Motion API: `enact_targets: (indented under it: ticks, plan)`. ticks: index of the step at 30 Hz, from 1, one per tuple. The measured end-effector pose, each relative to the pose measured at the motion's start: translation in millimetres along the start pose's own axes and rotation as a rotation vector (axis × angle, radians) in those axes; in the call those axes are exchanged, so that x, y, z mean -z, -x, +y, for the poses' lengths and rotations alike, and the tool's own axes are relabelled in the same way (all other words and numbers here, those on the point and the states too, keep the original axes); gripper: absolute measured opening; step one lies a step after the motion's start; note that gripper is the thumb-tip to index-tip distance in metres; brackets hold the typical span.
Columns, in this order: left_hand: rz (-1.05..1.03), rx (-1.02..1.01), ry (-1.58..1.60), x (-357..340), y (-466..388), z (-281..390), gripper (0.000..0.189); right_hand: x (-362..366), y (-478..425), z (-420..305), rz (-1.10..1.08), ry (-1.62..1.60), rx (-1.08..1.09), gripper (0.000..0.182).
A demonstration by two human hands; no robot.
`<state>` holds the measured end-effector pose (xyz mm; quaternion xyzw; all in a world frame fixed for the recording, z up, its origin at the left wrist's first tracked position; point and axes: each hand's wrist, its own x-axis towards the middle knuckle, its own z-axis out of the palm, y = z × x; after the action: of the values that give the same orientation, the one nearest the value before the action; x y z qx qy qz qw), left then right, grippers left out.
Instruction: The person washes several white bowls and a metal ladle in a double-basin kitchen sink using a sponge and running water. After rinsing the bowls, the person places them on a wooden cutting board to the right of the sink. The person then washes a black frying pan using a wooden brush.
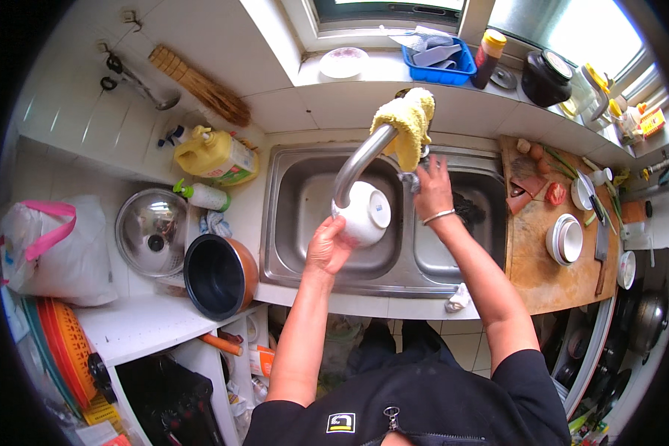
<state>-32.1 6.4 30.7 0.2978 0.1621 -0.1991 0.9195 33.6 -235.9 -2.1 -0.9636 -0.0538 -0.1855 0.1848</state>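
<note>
My left hand (328, 243) grips the rim of a white ceramic bowl (371, 214), tilted with its foot ring towards the right, under the spout of a steel faucet (362, 156) over the left basin. A yellow cloth (407, 125) is draped over the faucet. My right hand (434, 192) is raised beside the faucet base, above the divider of the double steel sink (407, 245), its fingers partly spread. By its fingertips are the faucet's metal fittings; whether it touches them I cannot tell. Something dark lies in the right basin (440, 253).
A wooden cutting board (535, 279) at right bears stacked bowls (566, 240), a cleaver (601, 245), a cut tomato (556, 193) and scallions. At left stand a black-lined pot (217, 277), a steel lid (151, 231) and a yellow detergent jug (217, 156). Jars line the sill.
</note>
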Motion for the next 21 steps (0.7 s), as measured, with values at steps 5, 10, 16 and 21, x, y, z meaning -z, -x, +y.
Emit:
enact_targets:
  ticks: [5,10,16,21]
  plan:
    - [0.001,-0.115,-0.168,-23,6,3,0.019,-12,-10,16,-0.238,0.018,-0.128,0.031]
    - [0.025,-0.173,-0.235,-34,9,0,0.017,-7,-9,24,-0.171,-0.180,-0.156,0.031]
    - [0.047,-0.163,-0.237,-27,5,-7,0.019,2,-9,27,-0.187,-0.257,-0.126,0.032]
    - [0.049,-0.181,-0.220,-31,6,-8,0.022,-2,-6,35,-0.150,-0.271,-0.105,0.025]
